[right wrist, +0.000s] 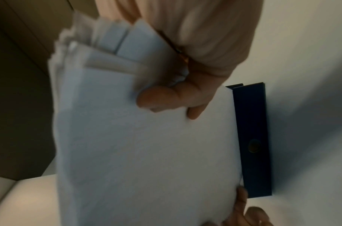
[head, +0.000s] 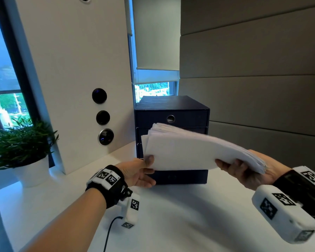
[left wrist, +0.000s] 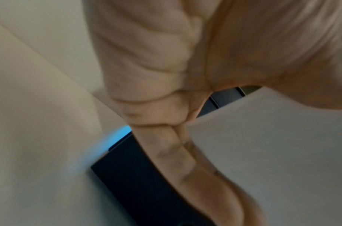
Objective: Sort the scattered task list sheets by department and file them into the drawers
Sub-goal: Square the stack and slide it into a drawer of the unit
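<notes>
A: Obs. 1, visibility. The stack of sheets (head: 193, 150) is held in the air in front of the dark blue drawer unit (head: 171, 110), covering its middle drawers. Only the top drawer with its round pull and a strip of the bottom drawer show. No print can be read on the sheets; department unknown.

B: Hands?

A: Left hand (head: 138, 173) pinches the stack's left edge, thumb on top, fingers beneath. Right hand (head: 244, 171) grips the right end, thumb on top, fingers curled under the fanned corners. Both wrist views are blurred; the left one mostly shows palm and paper.

B: Drawers open or closed?

A: Top one looks closed. The covered ones, cannot tell.

B: Surface, room?

A: White table (head: 189, 215), the unit standing on it at the back. Potted plant (head: 22, 142) far left, partly cut off. White panel (head: 76, 70) with three round dark fittings just left of the unit. Window with a roller blind (head: 156, 42) behind; grey padded wall (head: 253, 70) to the right.
</notes>
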{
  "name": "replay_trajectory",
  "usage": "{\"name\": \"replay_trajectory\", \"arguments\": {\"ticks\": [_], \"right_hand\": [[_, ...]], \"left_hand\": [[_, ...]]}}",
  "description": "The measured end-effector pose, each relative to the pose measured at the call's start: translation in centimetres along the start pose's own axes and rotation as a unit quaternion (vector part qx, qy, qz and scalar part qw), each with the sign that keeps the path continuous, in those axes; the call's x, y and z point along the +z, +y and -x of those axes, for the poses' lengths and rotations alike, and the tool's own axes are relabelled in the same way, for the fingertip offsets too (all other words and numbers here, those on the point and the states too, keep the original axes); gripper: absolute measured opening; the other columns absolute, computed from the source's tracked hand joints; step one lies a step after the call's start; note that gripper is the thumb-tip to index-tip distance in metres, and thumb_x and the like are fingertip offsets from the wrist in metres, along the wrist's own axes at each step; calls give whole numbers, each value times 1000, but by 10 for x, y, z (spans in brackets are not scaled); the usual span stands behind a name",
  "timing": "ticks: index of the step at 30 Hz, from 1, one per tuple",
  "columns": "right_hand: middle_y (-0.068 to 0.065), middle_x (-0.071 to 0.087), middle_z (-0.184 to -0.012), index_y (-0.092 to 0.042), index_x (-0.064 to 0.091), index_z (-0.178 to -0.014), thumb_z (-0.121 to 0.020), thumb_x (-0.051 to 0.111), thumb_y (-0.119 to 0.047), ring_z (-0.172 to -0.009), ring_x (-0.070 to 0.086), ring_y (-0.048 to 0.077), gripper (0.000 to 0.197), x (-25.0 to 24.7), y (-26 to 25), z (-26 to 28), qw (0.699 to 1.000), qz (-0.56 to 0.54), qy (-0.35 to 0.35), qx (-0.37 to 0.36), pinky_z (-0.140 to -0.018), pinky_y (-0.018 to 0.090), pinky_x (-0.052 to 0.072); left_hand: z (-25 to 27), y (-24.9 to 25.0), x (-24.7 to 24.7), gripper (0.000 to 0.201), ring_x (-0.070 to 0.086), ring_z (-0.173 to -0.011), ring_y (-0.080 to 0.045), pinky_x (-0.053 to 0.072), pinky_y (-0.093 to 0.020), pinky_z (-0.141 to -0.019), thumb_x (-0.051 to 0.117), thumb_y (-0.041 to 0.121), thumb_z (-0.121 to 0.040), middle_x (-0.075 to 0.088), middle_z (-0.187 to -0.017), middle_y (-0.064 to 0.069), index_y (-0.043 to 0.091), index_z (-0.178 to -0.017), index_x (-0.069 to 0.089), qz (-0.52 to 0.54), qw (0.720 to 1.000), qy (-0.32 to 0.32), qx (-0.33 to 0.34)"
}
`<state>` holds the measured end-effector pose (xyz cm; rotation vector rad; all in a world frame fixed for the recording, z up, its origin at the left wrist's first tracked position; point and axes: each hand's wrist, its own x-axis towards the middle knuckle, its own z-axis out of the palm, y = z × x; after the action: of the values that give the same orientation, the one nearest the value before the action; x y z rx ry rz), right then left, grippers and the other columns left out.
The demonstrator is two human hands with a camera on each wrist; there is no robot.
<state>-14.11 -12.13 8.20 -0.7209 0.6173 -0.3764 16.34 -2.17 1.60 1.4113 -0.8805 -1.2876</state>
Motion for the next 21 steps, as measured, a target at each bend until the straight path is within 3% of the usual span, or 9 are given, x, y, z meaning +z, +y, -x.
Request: {"name": "replay_trajectory", "arguments": {"ticks": [2,3,6,8,12,14,16,19,21], "right_hand": [[20,63,-56,9,55,-96,-87,51,-9,-26,47,15,20,1,6,-1,999,18,47,4,-24,17,37],[18,61,-52,8,55,-96,-94,40,-13,-24,46,14,26,-2,10,-3,997,31,66,11,-23,18,36],[12,57,-45,5,56,-87,-98,35,-11,-22,44,13,28,0,22,-2,991,85,101,21,-20,15,31],[8,51,-41,0,53,-75,-97,41,-8,-22,41,11,26,2,31,-4,982,134,130,16,-21,11,27],[9,51,-48,-2,51,-76,-94,44,-4,-27,39,10,19,6,35,-9,980,136,143,-6,-24,12,31],[9,52,-55,2,52,-80,-93,41,-3,-27,40,9,18,7,29,-9,981,136,142,2,-24,11,32],[6,47,-64,3,52,-81,-86,44,-1,-29,40,8,10,8,25,-10,976,169,140,7,-25,10,31],[8,53,-61,-1,56,-80,-91,51,-6,-33,51,13,13,3,30,-7,953,250,170,-6,-31,14,39],[13,67,-74,-2,61,-84,-90,60,-9,-54,67,20,9,3,40,5,906,372,198,-48,-53,22,54]], "left_hand": [[4,-4,0,126,69,-78,-38,58,-46,-65,93,52,-15,58,-101,-17,4,-122,48,90,996,-30,-3],[9,-5,0,125,67,-88,-42,57,-51,-69,91,55,-22,57,-106,-19,2,-126,46,128,991,-44,-10],[15,-3,-4,117,55,-114,-45,48,-54,-91,50,87,-57,53,-126,-24,1,-135,46,193,978,-76,-21],[20,1,3,116,58,-114,-34,49,-38,-95,47,87,-58,53,-132,-23,0,-133,48,130,990,-43,-25],[29,6,20,20,61,-77,-24,49,-37,-91,60,21,-85,64,-87,-15,2,-83,65,-23,997,64,-29],[26,5,19,32,56,-68,-19,50,-38,-85,52,7,-90,62,-67,-7,9,-61,66,-71,990,120,-14],[20,6,15,36,58,-71,-22,51,-33,-76,49,7,-93,65,-60,-1,8,-66,72,-37,991,129,-18],[28,11,21,22,54,-91,-22,44,-27,-87,50,7,-94,63,-87,-6,-6,-99,66,-171,974,150,-5],[39,13,27,14,58,-84,-12,49,-25,-91,50,-2,-91,59,-90,-3,-2,-96,63,-218,970,108,12]]}}
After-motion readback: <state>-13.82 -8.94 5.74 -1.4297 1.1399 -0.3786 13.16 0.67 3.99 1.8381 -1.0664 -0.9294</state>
